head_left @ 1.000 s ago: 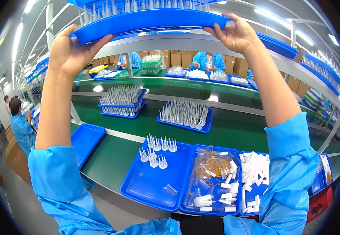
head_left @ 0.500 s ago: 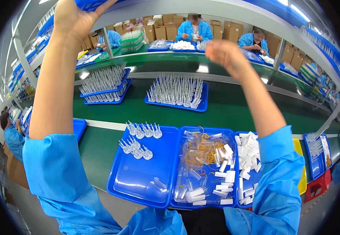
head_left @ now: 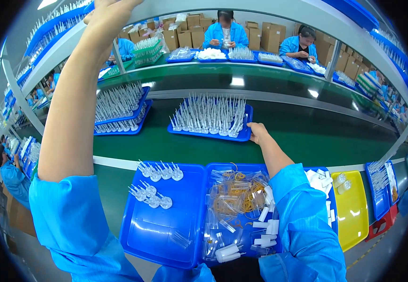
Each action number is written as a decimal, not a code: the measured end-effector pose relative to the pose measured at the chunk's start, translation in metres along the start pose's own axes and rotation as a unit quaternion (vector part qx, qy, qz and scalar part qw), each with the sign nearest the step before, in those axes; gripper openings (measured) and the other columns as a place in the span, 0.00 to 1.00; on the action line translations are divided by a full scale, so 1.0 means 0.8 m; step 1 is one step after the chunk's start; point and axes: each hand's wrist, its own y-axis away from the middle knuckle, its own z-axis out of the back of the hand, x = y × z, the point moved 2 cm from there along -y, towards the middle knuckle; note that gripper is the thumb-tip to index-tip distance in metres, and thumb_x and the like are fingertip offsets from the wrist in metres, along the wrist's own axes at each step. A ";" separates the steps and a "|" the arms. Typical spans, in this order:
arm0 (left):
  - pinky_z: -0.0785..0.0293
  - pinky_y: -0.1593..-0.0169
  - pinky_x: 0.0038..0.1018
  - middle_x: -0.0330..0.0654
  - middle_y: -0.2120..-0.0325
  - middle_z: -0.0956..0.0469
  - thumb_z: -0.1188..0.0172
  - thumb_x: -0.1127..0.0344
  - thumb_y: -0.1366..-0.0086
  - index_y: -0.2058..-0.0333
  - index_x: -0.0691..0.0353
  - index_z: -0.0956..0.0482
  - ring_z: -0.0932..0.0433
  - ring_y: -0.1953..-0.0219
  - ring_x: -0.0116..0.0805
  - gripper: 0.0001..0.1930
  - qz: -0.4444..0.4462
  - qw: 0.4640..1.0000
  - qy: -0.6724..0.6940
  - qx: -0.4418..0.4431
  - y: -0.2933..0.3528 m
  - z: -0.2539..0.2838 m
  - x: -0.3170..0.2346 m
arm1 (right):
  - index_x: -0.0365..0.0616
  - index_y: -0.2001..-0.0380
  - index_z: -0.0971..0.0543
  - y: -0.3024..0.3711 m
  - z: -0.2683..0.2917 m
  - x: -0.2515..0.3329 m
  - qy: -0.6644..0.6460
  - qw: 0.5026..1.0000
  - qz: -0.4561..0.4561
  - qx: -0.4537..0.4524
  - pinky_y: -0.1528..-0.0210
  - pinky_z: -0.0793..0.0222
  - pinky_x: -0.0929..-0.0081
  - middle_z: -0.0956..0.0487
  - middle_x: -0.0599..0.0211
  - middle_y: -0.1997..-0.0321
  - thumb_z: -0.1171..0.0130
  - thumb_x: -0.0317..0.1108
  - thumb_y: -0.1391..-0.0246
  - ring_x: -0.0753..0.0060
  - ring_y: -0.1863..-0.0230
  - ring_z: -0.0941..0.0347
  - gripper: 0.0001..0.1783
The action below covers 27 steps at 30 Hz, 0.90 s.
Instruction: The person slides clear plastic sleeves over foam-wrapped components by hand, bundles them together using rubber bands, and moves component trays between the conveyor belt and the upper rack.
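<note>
My right hand (head_left: 259,133) grips the right edge of a blue tray (head_left: 245,136) on the green conveyor. That tray is full of upright clear stem-like plastic pieces (head_left: 208,117) with round bases. My left arm reaches up to the overhead shelf (head_left: 166,6), and my left hand (head_left: 112,10) is at its edge, cut off by the top of the picture, so what its fingertips hold is hidden. Below lies a blue tray (head_left: 161,230) with several stemmed pieces (head_left: 154,188) and clear tubes (head_left: 181,238). Beside it, another blue tray (head_left: 204,211) holds clear tubes, tan rubber bands (head_left: 241,197) and white caps (head_left: 272,227).
Two stacked trays of stemmed pieces (head_left: 121,105) stand left on the conveyor (head_left: 298,136). A yellow tray (head_left: 354,211) and a tray of white parts (head_left: 319,181) lie at the right. Co-workers in blue (head_left: 226,35) sit across the line. Shelf posts (head_left: 334,61) stand between.
My right hand has come down from the air and taken hold of the filled tray's right edge. My left hand has moved slightly right and up along the shelf. The view has shifted.
</note>
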 end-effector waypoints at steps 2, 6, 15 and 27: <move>0.50 0.32 0.38 0.51 0.32 0.53 0.43 0.59 0.38 0.35 0.70 0.48 0.52 0.31 0.49 0.37 -0.018 0.990 -0.132 0.037 0.011 0.004 -0.024 | 0.31 0.69 0.26 -0.021 0.014 -0.012 -0.049 0.998 -0.035 0.024 0.84 0.28 0.64 0.23 0.58 0.75 0.44 0.23 0.52 0.63 0.80 0.24 0.07; 0.49 0.34 0.38 0.46 0.34 0.49 0.42 0.59 0.38 0.38 0.60 0.39 0.52 0.33 0.46 0.31 -0.131 0.975 -0.144 0.108 -0.004 0.015 0.015 | 0.34 0.83 0.27 -0.021 0.016 -0.034 -0.017 0.996 0.052 -0.069 0.85 0.42 0.64 0.27 0.58 0.80 0.45 0.18 0.70 0.63 0.83 0.31 0.04; 0.41 0.39 0.39 0.49 0.45 0.32 0.39 0.66 0.45 0.52 0.58 0.23 0.35 0.44 0.49 0.20 -0.294 0.943 -0.153 0.030 0.108 0.001 0.012 | 0.30 0.66 0.26 0.136 0.091 0.037 -0.200 0.978 0.035 0.045 0.56 0.25 0.54 0.22 0.49 0.63 0.50 0.18 0.67 0.48 0.62 0.24 0.18; 0.42 0.39 0.40 0.48 0.47 0.32 0.39 0.70 0.45 0.52 0.62 0.25 0.36 0.42 0.49 0.20 -0.273 0.955 -0.083 0.079 0.180 0.001 -0.041 | 0.38 0.57 0.23 0.582 0.316 0.121 -0.230 0.957 0.157 -0.086 0.47 0.28 0.63 0.20 0.56 0.55 0.49 0.25 0.63 0.55 0.56 0.23 0.23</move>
